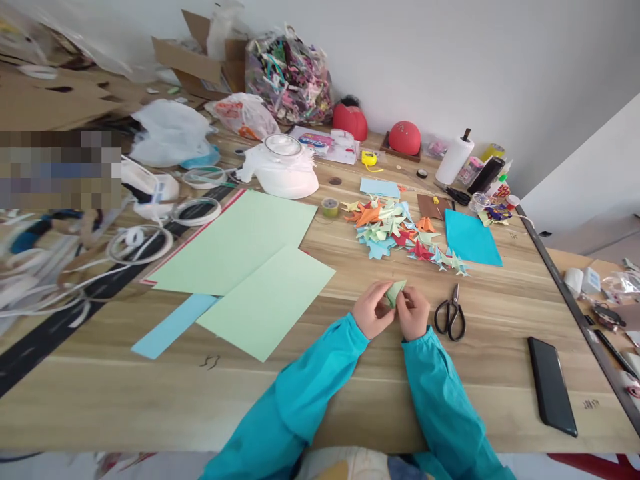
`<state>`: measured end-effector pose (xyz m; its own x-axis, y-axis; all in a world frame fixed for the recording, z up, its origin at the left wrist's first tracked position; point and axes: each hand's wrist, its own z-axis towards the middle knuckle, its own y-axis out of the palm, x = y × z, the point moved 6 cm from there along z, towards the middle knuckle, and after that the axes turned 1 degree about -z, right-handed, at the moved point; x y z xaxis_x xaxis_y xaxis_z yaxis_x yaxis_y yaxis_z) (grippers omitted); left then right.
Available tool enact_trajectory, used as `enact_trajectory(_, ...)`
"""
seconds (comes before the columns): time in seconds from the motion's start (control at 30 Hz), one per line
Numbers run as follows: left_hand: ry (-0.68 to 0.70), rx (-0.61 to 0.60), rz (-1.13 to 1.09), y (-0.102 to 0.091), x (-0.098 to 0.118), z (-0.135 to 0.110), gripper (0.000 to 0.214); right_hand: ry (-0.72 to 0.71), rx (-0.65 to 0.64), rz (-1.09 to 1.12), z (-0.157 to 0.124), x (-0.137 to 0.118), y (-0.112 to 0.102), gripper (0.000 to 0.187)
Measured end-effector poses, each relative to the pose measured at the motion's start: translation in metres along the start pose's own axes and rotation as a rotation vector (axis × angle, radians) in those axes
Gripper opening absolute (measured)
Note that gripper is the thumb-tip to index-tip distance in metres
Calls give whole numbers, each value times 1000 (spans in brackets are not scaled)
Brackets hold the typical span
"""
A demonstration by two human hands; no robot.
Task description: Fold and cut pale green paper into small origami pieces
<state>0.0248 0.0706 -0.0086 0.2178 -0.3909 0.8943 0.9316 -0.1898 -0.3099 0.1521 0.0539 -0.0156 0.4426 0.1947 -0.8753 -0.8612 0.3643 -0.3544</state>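
Observation:
Between my two hands is a small folded piece of light green paper (395,292), held just above the wooden table. My left hand (372,311) pinches it from the left, fingers closed on its edge. From the other side my right hand (413,313) grips its lower right part. Black-handled scissors (451,319) lie right of my right hand, points away from me. Beyond my hands spreads a pile of folded paper shapes (383,230) in green, orange, red and blue. Large light green sheets (270,300) lie to the left, partly over a blue paper strip (173,328).
A black phone (552,387) lies at the right. Turquoise paper (473,238), a tape roll (330,207) and a yellow tape measure (369,159) are farther back. White cords (140,243) crowd the left side. Bags and a cardboard box (200,67) stand along the wall.

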Motion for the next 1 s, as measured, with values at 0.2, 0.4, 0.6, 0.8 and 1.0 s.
enact_trajectory(0.2, 43, 68, 12, -1, -12, -2, 41, -36, -101, 21, -5, -3, 7, 15)
enact_trajectory(0.4, 15, -12, -53, -4, -15, 2, 41, -41, -43, -18, -6, 4, 5, 14)
enact_trajectory(0.6, -129, -13, -315, -3, -24, 2, 42, -52, -29, -32, -3, -1, 3, 18)
enact_trajectory(0.8, -188, 10, -693, -3, -26, 5, 36, -122, -58, -63, -2, -10, 3, 23)
enact_trajectory(1.0, -375, -30, -939, 2, -37, 5, 55, -337, 88, -76, -5, -26, -6, 29)
